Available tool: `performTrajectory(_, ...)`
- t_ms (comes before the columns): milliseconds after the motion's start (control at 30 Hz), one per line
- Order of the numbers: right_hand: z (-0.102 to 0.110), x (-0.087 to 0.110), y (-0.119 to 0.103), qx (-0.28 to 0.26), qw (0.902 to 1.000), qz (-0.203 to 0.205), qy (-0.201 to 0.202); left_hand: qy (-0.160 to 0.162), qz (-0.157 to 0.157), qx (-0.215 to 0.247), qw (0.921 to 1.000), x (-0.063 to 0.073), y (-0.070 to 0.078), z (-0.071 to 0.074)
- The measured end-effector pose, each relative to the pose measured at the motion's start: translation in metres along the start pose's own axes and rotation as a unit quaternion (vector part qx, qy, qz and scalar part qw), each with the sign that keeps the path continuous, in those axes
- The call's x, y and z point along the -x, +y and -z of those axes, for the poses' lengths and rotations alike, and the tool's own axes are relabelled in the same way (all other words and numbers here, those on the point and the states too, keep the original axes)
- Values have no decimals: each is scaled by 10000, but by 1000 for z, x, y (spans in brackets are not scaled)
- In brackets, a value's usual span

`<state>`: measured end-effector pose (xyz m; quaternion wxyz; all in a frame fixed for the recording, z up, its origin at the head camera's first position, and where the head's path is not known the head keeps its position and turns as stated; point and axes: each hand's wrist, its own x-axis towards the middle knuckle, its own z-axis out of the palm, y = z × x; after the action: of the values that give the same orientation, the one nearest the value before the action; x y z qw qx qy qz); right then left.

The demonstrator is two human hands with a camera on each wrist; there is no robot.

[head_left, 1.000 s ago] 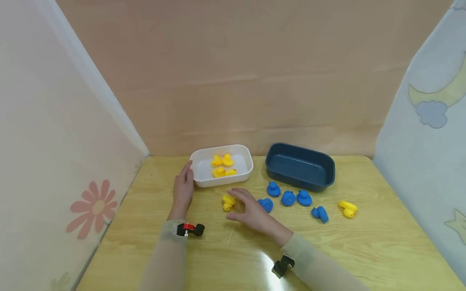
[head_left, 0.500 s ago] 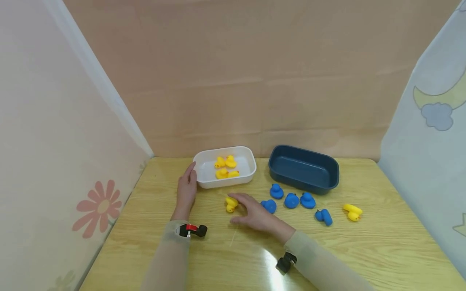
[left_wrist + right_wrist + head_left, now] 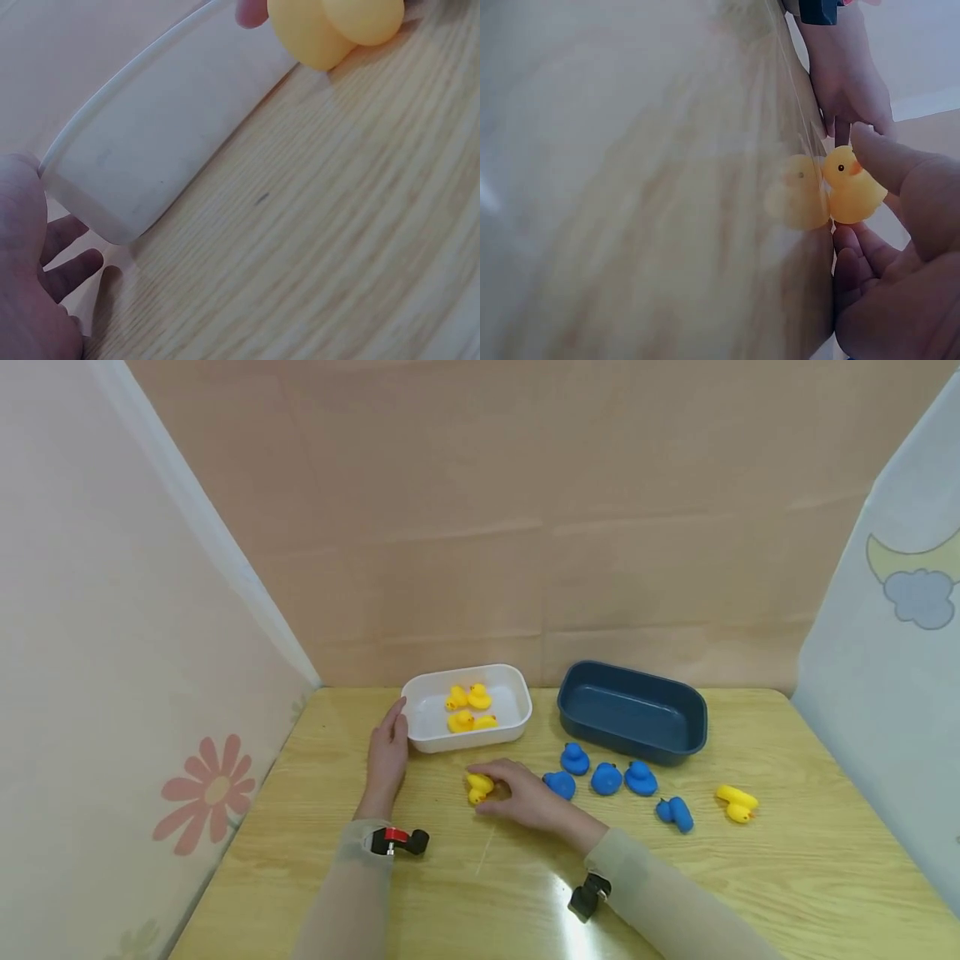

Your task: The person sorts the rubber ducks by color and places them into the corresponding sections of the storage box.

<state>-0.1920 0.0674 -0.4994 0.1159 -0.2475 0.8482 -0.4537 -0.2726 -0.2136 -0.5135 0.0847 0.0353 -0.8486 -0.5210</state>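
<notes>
My left hand (image 3: 387, 762) rests at the left end of a white plastic tub (image 3: 468, 742). In the left wrist view its fingers (image 3: 64, 277) stretch out by the tub's corner. Several yellow rubber ducks (image 3: 480, 697) lie inside. In front of that tub, my right hand (image 3: 527, 797) pinches another yellow rubber duck (image 3: 478, 785), which lies on its side on the table. The right wrist view shows the thumb (image 3: 889, 157) at the duck's head and fingers curled around its other side.
Several blue rubber ducks (image 3: 606, 779) lie to the right of my right hand. A dark blue tub (image 3: 633, 739) with nothing in it stands behind them. Farther right is one yellow duck (image 3: 738, 803). Wall panels (image 3: 525, 527) border the wooden table (image 3: 825, 877) behind and on both sides.
My right thumb and fingers have closed in on the yellow duck. My left hand keeps its place at the white tub. The head view has shifted slightly.
</notes>
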Motion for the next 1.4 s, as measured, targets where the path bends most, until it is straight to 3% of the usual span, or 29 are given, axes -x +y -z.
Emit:
performTrajectory(233,1,0,-1,51,10000,75,10,5,21,122,9999,0,-1,0)
performTrajectory(800,5,5,-21,-482,9954,-739,380,10,86,106,9999,1,-1,-2)
performTrajectory(1167,24,5,-32,-673,9897,-947,837,-5,82,104,9999,1,0,-2)
performTrajectory(1400,47,3,-41,-861,9880,-843,968,44,162,126,9998,1,-2,-2)
